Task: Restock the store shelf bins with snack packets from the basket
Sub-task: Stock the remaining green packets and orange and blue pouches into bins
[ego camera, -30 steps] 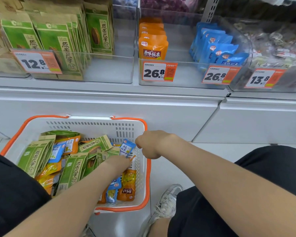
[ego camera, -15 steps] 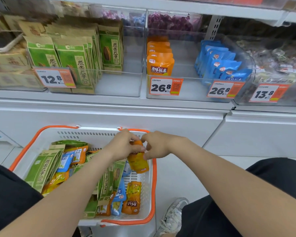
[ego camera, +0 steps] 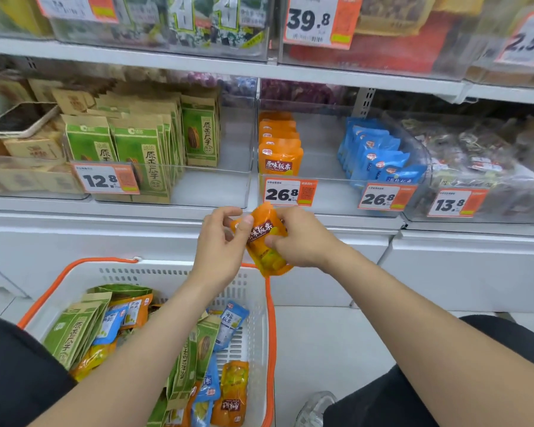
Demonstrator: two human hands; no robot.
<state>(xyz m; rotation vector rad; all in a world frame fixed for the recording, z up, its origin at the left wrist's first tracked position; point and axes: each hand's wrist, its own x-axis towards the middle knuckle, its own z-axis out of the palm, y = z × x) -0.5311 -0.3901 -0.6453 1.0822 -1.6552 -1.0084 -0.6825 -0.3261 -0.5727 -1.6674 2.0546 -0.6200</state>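
An orange snack packet [ego camera: 264, 238] is held between both hands, just below the shelf edge. My left hand [ego camera: 221, 246] pinches its left side and my right hand [ego camera: 302, 238] grips its right side. Directly above stands the clear bin [ego camera: 321, 167] with a row of matching orange packets [ego camera: 279, 155]. The white basket with an orange rim [ego camera: 256, 303] sits on the floor at lower left, holding several green, blue and orange packets [ego camera: 111, 328].
A bin of green packets [ego camera: 142, 149] stands left of the orange one, blue packets [ego camera: 373, 152] to its right. Price tags hang on the bin fronts. A phone [ego camera: 16, 120] lies on boxes at far left. My knees and a shoe [ego camera: 316, 408] flank the basket.
The orange packet came out of the basket and rose with both hands to just under the shelf. The camera tilted up, showing the shelf above.
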